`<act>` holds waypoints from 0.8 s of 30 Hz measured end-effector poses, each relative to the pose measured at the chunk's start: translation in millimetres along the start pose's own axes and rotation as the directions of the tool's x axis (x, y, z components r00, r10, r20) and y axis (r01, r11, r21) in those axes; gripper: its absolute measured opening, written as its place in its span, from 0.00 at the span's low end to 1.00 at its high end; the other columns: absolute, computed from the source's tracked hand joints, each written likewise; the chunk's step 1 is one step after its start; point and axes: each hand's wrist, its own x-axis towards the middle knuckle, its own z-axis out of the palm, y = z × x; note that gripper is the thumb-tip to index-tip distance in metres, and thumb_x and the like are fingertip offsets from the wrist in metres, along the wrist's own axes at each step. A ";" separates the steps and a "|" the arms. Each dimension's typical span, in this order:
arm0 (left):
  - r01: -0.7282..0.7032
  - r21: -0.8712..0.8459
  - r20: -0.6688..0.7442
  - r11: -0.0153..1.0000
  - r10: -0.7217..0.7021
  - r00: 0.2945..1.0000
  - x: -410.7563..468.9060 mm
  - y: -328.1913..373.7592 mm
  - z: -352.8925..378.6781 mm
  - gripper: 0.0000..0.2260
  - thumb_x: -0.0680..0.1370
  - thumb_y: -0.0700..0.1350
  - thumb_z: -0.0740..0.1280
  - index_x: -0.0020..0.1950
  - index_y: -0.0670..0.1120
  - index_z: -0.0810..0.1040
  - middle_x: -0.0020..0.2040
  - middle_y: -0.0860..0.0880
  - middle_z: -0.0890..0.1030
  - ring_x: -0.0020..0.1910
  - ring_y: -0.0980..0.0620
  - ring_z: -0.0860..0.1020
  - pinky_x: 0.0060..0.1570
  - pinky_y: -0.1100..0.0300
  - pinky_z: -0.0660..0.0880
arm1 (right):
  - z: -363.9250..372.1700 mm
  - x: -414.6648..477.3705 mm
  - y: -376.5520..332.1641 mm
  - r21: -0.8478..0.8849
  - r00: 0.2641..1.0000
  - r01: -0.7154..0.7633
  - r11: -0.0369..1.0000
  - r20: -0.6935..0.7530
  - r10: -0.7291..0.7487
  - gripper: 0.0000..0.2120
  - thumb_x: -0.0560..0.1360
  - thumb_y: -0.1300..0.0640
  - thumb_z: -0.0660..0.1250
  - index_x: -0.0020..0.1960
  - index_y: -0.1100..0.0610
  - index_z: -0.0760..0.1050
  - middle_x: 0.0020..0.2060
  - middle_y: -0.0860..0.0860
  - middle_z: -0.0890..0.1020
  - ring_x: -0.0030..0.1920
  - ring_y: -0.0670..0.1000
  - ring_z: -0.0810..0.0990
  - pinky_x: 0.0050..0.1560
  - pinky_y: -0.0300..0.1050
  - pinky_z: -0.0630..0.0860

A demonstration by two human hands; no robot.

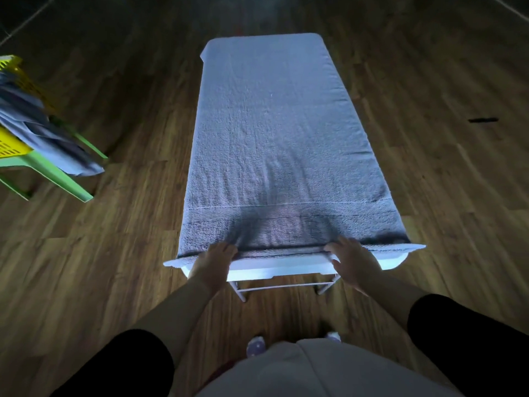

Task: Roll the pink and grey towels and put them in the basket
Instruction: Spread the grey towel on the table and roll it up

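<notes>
Where the white table (286,266) stands on the wood floor: grey towel (274,138), spread flat along the top, 6 to 12 o'clock. Left hand (213,260), 7 o'clock of the towel, fingers curled over the near hem, gripping it. Right hand (353,260), 5 o'clock, grips the same hem. Yellow basket (11,147), 9 o'clock, well apart, on a green stool (57,174); blue-grey cloth (34,124) draped over it.
</notes>
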 end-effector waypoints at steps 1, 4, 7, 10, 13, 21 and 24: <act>0.009 0.013 -0.001 1.000 -0.009 1.000 1.3 -0.3 -1.7 0.17 0.77 0.39 0.64 0.66 0.49 0.72 0.62 0.49 0.74 0.60 0.46 0.74 0.54 0.51 0.78 | 0.3 1.8 4.1 -0.031 0.999 0.017 0.999 -0.035 -0.018 0.12 0.78 0.52 0.63 0.60 0.49 0.74 0.57 0.49 0.76 0.56 0.54 0.75 0.50 0.52 0.78; 0.050 0.056 0.017 0.997 -0.051 0.999 8.8 0.6 -7.4 0.14 0.80 0.43 0.58 0.66 0.49 0.71 0.61 0.49 0.76 0.59 0.47 0.75 0.56 0.50 0.76 | 2.4 7.8 13.0 -0.165 0.996 0.026 0.986 -0.077 -0.039 0.06 0.72 0.52 0.72 0.49 0.49 0.78 0.43 0.47 0.80 0.43 0.54 0.79 0.33 0.48 0.78; 0.153 0.072 0.000 0.985 -0.154 0.988 17.0 6.2 -18.5 0.13 0.80 0.44 0.58 0.64 0.50 0.72 0.57 0.47 0.78 0.56 0.44 0.76 0.54 0.47 0.75 | 2.5 15.3 16.3 -0.264 0.998 -0.004 0.964 -0.064 -0.013 0.11 0.67 0.55 0.75 0.47 0.49 0.77 0.41 0.47 0.80 0.41 0.53 0.79 0.33 0.47 0.75; 0.336 0.087 -0.080 0.938 -0.330 0.941 22.6 19.0 -26.5 0.16 0.77 0.37 0.61 0.63 0.51 0.70 0.58 0.46 0.75 0.56 0.45 0.74 0.51 0.48 0.76 | -6.4 21.1 12.3 -0.284 0.999 -0.008 0.959 -0.053 -0.007 0.10 0.74 0.57 0.65 0.55 0.50 0.74 0.49 0.49 0.79 0.51 0.53 0.78 0.46 0.49 0.74; 0.294 -0.006 -0.021 0.956 -0.294 0.956 26.9 50.5 -21.2 0.18 0.77 0.35 0.60 0.64 0.49 0.72 0.60 0.46 0.73 0.58 0.46 0.74 0.51 0.52 0.79 | -10.6 28.5 13.2 -0.255 0.995 -0.055 0.965 -0.095 0.032 0.12 0.77 0.58 0.61 0.60 0.50 0.71 0.53 0.50 0.78 0.53 0.54 0.76 0.47 0.49 0.73; -0.018 0.022 0.032 1.000 0.018 0.999 33.4 119.5 1.2 0.21 0.82 0.50 0.55 0.75 0.53 0.59 0.73 0.46 0.64 0.71 0.44 0.63 0.70 0.44 0.62 | -13.2 32.7 24.6 -0.082 0.997 -0.017 0.997 -0.072 0.011 0.17 0.75 0.65 0.61 0.62 0.51 0.73 0.59 0.53 0.74 0.59 0.57 0.72 0.53 0.49 0.74; 0.002 0.015 0.084 1.000 -0.003 0.996 37.4 115.6 2.5 0.22 0.82 0.53 0.55 0.76 0.54 0.59 0.73 0.46 0.63 0.71 0.44 0.62 0.70 0.46 0.61 | -5.6 25.2 44.8 -0.023 0.995 0.046 0.999 -0.089 -0.048 0.17 0.74 0.60 0.64 0.62 0.53 0.74 0.59 0.54 0.75 0.61 0.57 0.73 0.56 0.50 0.72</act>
